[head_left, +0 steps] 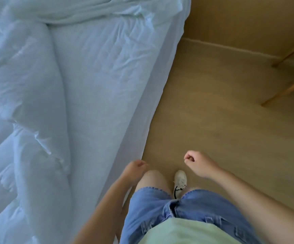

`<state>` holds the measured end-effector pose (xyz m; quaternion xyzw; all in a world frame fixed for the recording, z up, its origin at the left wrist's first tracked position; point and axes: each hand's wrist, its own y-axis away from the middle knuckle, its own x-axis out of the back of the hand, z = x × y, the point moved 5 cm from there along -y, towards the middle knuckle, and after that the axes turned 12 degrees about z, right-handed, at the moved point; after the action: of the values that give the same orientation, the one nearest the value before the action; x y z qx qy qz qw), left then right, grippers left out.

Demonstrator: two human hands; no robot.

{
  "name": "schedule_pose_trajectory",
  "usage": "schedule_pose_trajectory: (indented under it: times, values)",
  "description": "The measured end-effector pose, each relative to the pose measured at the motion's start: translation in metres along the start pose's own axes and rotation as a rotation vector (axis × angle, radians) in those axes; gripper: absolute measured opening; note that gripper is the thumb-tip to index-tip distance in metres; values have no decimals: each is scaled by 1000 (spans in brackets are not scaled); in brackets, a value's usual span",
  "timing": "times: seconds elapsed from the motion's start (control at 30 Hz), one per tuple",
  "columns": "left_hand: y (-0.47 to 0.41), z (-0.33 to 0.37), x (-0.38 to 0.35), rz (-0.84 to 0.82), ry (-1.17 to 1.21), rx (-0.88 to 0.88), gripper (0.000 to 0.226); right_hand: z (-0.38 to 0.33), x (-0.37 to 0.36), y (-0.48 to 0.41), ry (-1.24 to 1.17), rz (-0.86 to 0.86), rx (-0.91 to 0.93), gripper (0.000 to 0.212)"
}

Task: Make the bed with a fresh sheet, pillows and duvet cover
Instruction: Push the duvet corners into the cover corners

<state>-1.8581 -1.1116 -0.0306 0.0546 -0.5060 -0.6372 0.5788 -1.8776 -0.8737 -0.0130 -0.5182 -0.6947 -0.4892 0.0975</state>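
Note:
The bed fills the left of the head view, its mattress covered by a pale blue sheet that hangs down the near side. A white quilted duvet lies bunched along the left part of the mattress. More crumpled white bedding lies across the top of the bed. My left hand hangs beside the bed's edge, fingers loosely curled, holding nothing. My right hand hangs over the floor, also loosely curled and holding nothing. No pillow is visible.
I stand on a tan wood floor to the right of the bed, in denim shorts and a white shoe. Wooden furniture legs stand at the right edge. A wall with a skirting board runs behind.

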Motion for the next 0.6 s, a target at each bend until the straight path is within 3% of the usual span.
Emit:
schedule_pose_trajectory:
  times: [0.3, 0.6]
  values:
    - [-177, 122, 120, 264, 251, 138, 14, -182, 105, -253, 99, -43, 280, 12]
    - [-363, 308, 241, 257, 328, 83, 16, -343, 201, -461, 99, -63, 369, 14]
